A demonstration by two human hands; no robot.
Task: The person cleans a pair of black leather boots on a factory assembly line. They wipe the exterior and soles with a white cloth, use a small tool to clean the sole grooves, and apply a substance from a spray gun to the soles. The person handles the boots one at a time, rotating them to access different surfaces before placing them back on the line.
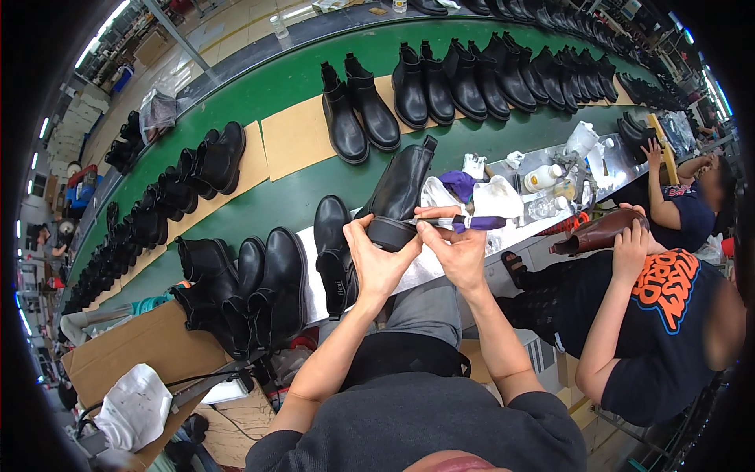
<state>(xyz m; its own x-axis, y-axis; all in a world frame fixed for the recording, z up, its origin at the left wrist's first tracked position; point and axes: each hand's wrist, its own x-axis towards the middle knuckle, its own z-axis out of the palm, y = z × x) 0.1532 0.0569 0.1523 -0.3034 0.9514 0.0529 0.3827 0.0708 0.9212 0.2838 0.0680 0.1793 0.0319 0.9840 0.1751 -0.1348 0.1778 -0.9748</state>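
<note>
A black ankle boot (399,177) is held up in front of me, its sole edge turned toward me and its shaft pointing up and away. My left hand (378,263) grips it low at the sole, fingers and thumb wrapped round the end. In my right hand (454,250) is a purple marker pen (481,223), pinched between the fingers. Its light tip touches or nearly touches the boot just above the sole. Another black boot (333,224) lies on the metal-topped bench close to the left of my left hand.
Black boots (344,118) line cardboard sheets (295,138) on the green conveyor. More boots (275,275) lie at near left beside a cardboard box (141,338). Bottles (543,178) and a white cloth (497,197) clutter the right. A co-worker (629,315) there holds a brown boot (602,233).
</note>
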